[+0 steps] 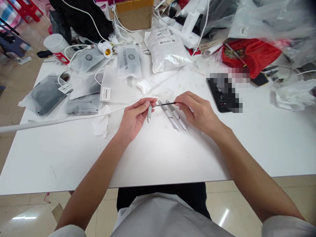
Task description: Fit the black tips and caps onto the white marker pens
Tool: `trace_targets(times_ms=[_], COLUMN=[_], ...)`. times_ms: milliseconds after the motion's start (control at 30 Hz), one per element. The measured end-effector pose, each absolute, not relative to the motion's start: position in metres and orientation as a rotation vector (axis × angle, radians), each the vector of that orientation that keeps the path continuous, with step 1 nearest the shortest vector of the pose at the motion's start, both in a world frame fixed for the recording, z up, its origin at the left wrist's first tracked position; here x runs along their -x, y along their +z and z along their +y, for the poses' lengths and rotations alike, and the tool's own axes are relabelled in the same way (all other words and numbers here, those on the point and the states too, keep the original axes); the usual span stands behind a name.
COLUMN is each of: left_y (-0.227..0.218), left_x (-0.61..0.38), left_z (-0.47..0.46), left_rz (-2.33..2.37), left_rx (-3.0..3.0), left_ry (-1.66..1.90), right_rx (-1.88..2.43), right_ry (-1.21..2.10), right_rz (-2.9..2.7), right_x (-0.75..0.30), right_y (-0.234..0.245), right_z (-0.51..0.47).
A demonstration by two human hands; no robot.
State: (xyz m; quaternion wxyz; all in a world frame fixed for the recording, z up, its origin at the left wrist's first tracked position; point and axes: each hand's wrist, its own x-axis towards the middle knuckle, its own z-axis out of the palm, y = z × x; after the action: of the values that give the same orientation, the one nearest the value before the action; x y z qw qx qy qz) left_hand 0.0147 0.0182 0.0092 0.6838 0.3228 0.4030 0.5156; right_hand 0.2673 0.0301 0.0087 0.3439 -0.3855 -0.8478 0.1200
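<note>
My left hand [135, 119] is closed round the front part of a pen [149, 113], a grey grip with a metal tip pointing down toward me. A thin dark pen refill [166, 104] runs almost level between my hands. My right hand [197, 110] pinches its right end between thumb and fingers. The refill's left end comes close to my left fingers; whether they touch it I cannot tell. Beneath it, two silver-white pens [170, 117] lie side by side, slanted, on the white table [158, 158].
A black phone-like device [219, 95], partly blurred, lies right of my right hand. Frosted packages [129, 61] and a white cable [81, 119] fill the left and back. A stuffed white bag [169, 49], cardboard box [134, 14] and red bag [256, 56] stand behind.
</note>
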Motion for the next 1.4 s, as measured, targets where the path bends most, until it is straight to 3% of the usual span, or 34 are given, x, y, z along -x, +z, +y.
trace_targets(times_ms=[633,1400], left_y=[0.006,0.014], left_x=[-0.009,0.001], left_z=[0.018,0.015], left_rz=[0.886,1.117], left_rx=[-0.906,-1.438], left_ry=[0.930,0.623], right_rx=[1.000,0.856], right_ry=[-0.016,0.042], right_rz=[-2.407,-2.556], right_x=[-0.287,-0.264], right_y=[0.011,0.003], right_z=[0.038,0.020])
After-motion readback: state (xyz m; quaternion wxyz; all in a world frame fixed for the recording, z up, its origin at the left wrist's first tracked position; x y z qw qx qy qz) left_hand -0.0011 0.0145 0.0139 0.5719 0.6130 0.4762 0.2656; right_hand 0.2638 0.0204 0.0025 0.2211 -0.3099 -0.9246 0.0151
